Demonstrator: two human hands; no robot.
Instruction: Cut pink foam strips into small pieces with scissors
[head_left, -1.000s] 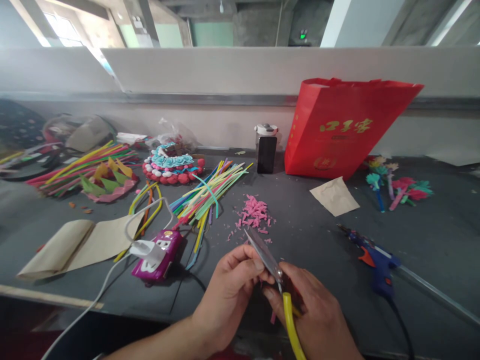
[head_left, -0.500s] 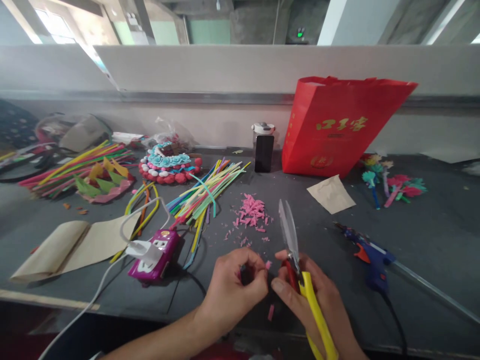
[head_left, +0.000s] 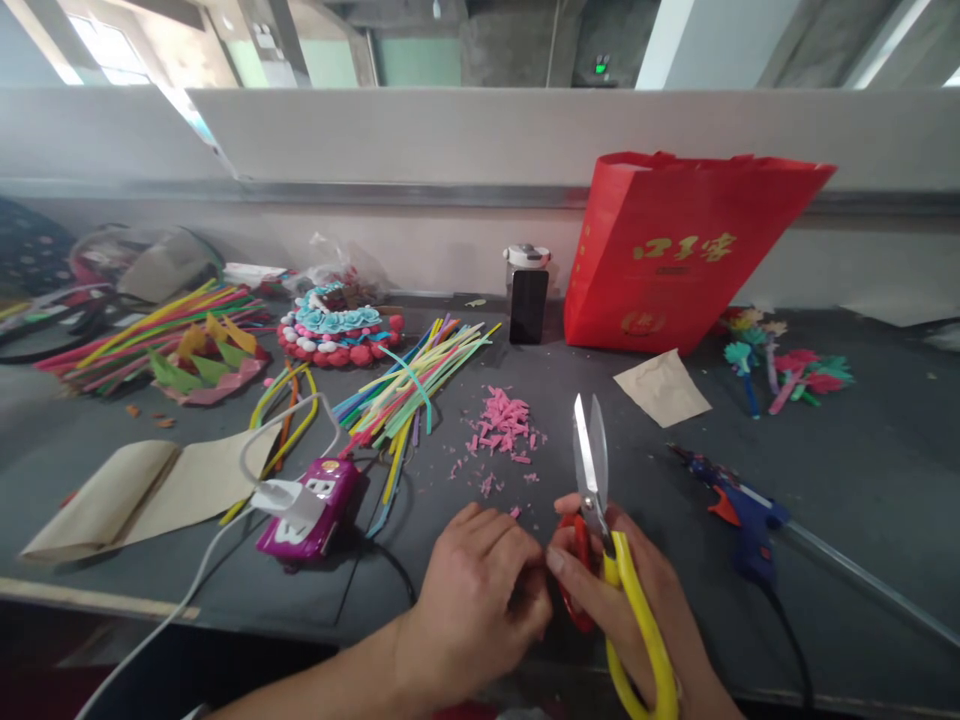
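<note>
Scissors (head_left: 626, 590) with yellow and red handles rest in my right hand (head_left: 652, 590), which is closed around them. Their blades point away from me and stand slightly apart. My left hand (head_left: 480, 590) is curled beside them, knuckles up, its fingertips close to my right thumb. Whatever its fingers pinch is hidden from view. Just beyond the hands lies a loose pile of small pink cut pieces (head_left: 504, 422), with a few crumbs scattered around it.
Left of the pile lies a bundle of coloured pipe cleaners (head_left: 420, 385). A purple power strip (head_left: 315, 515) with a white plug sits nearer. Rightward lie a blue glue gun (head_left: 750, 530) and brown paper (head_left: 664, 388). A phone (head_left: 529, 307) and red bag (head_left: 675, 260) stand behind.
My left hand has rolled over, knuckles up, and its fingertips moved to my right thumb. The pink bit at its fingertips is out of sight. The scissors' blades have swung slightly right.
</note>
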